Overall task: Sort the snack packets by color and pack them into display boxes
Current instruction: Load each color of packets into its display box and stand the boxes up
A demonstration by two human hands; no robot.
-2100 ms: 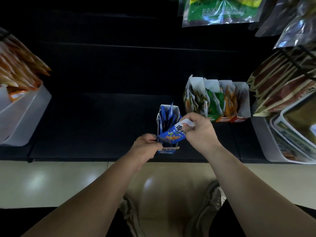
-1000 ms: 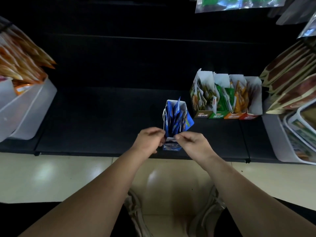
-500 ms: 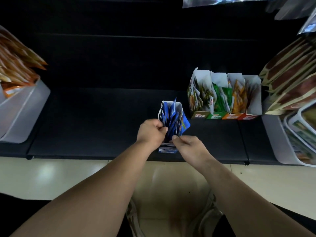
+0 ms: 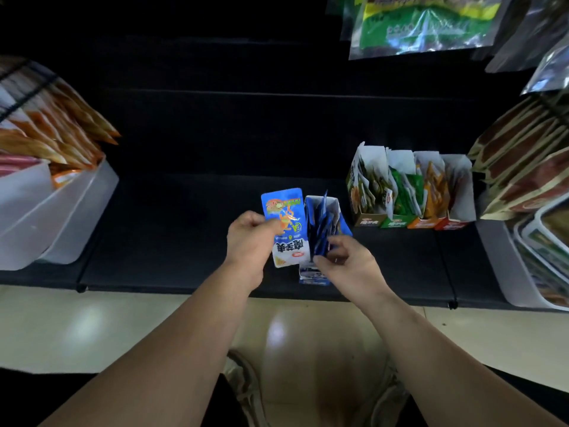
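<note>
A blue display box (image 4: 314,274) stands near the front edge of the dark shelf, filled with several upright blue packets (image 4: 323,224). My left hand (image 4: 249,241) pinches one blue and white snack packet (image 4: 286,226) and holds it flat, just left of the box. My right hand (image 4: 348,260) is at the box's near right side, its curled fingers touching the blue packets inside; a firm grip cannot be made out. To the right stands a row of display boxes (image 4: 409,221) with dark green, green, orange and red packets.
A white bin (image 4: 61,211) of orange packets sits at the left. White trays (image 4: 523,272) with brown packets crowd the right edge. Bagged goods (image 4: 425,23) hang above at the upper right. The shelf's front edge (image 4: 184,288) runs above a pale tiled floor.
Both hands were at the box's near end among the packets. Now my left hand has drawn one blue packet out and holds it to the left of the box.
</note>
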